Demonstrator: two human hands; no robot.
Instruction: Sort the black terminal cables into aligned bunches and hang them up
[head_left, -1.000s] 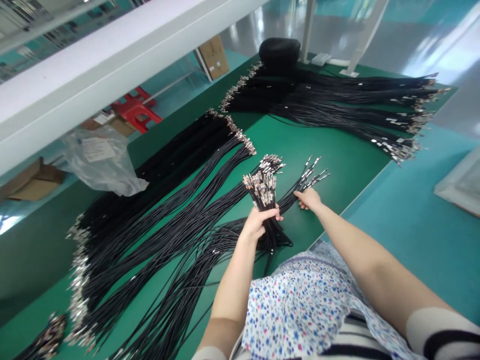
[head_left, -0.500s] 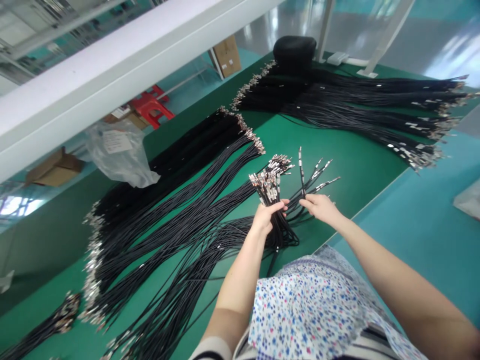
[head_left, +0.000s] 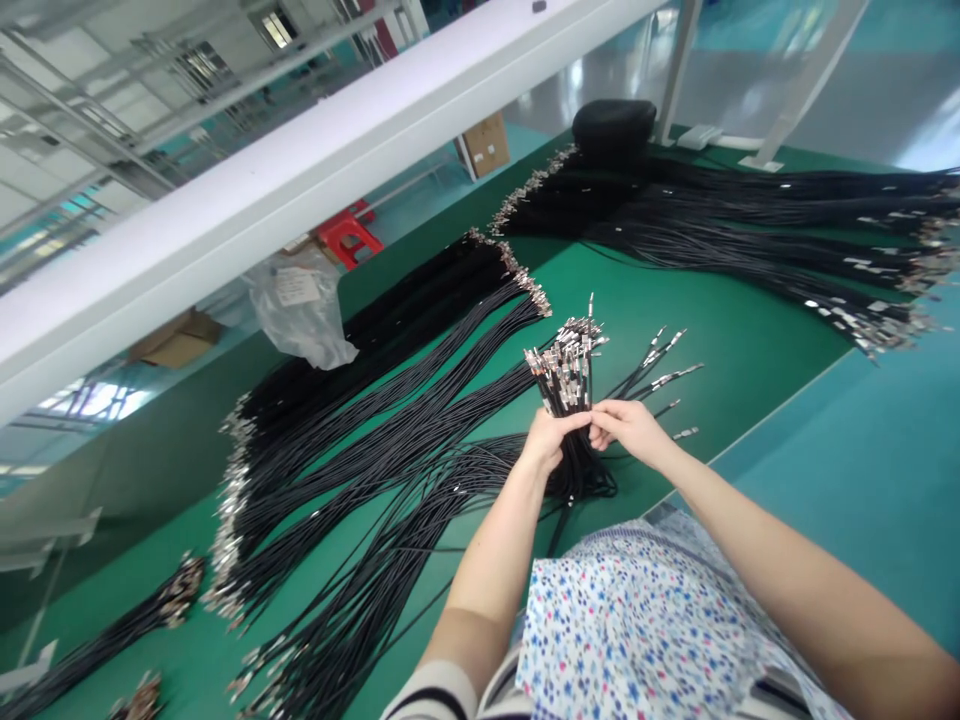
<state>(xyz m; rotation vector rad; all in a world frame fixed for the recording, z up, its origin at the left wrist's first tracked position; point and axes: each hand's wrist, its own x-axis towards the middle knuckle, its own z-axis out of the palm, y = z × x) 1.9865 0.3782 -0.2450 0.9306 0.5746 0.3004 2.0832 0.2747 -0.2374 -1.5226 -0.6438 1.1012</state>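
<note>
My left hand [head_left: 553, 437] is wrapped round a bundle of black cables [head_left: 564, 378], whose metal-tipped ends stick up in a cluster above the thumb. Against the right side of that bundle, my right hand [head_left: 621, 428] pinches a single cable [head_left: 591, 350] that stands upright, its tip higher than the others. The two hands touch at the thumbs. A few loose cable ends [head_left: 664, 365] fan out on the green table behind my right hand. Below the hands the cables bend and trail left over the table.
Long rows of black cables [head_left: 360, 420] lie across the green table [head_left: 675, 300], with more cables [head_left: 712, 220] at the back right. A plastic bag [head_left: 304, 310] rests on the left rows. A white beam [head_left: 300, 180] crosses above; a black rounded object [head_left: 615, 125] sits at the back.
My right hand has moved left, bringing its cable from apart to against the bundle in my left hand. The camera view has shifted, so the scene sits further right.
</note>
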